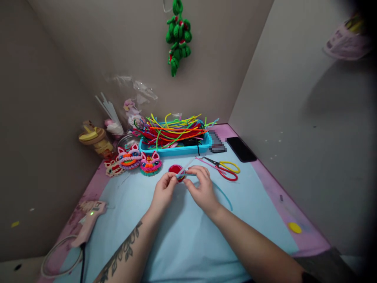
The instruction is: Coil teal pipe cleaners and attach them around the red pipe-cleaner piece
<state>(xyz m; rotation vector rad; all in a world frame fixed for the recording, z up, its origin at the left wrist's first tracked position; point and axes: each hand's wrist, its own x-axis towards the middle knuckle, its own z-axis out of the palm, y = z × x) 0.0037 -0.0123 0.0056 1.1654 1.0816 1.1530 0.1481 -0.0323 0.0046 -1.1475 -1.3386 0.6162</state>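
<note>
Above the middle of the blue cloth my left hand (165,189) is closed, thumb and index finger pinching a light blue pipe cleaner (226,194). A pale strip (186,166) slants up and away from the same pinch. My right hand (203,189) curls around the blue pipe cleaner, thumb and index finger somewhat apart, and the strand's loose end trails out to the right. Just behind the fingertips lies a round red piece (174,168), partly hidden. Whether the fingers touch it I cannot tell.
A blue basket (176,150) of colourful pipe cleaners stands at the back. Scissors (229,168) and a black phone (241,149) lie to the right. Lion-head figures (150,163) sit left of centre. A pink glue gun (90,224) with its cable rests at the left edge.
</note>
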